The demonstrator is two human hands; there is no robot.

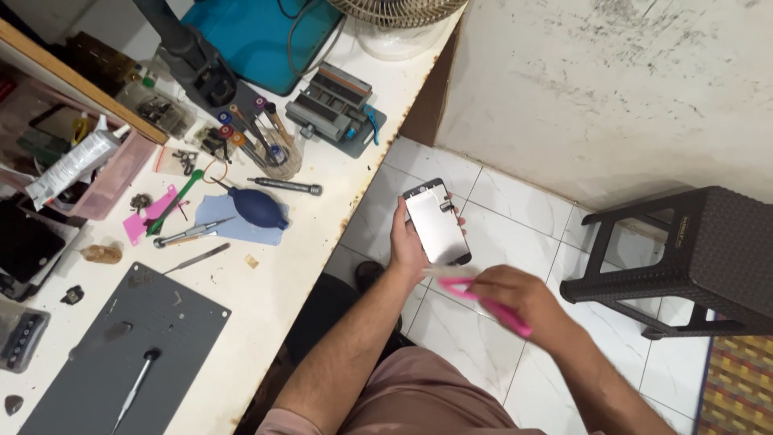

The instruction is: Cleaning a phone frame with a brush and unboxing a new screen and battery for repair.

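The left hand is clamped on a phone screen panel, held over the floor off the bench edge, long axis running 11 to 5 o'clock. The right hand, closed around a pink brush, sits at the panel's 5 o'clock, bristles touching its lower end.

A dark stool stands right; a blue blower lies on the workbench.

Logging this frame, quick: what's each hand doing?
Left hand: closed on the phone screen panel.
Right hand: closed on the pink brush.
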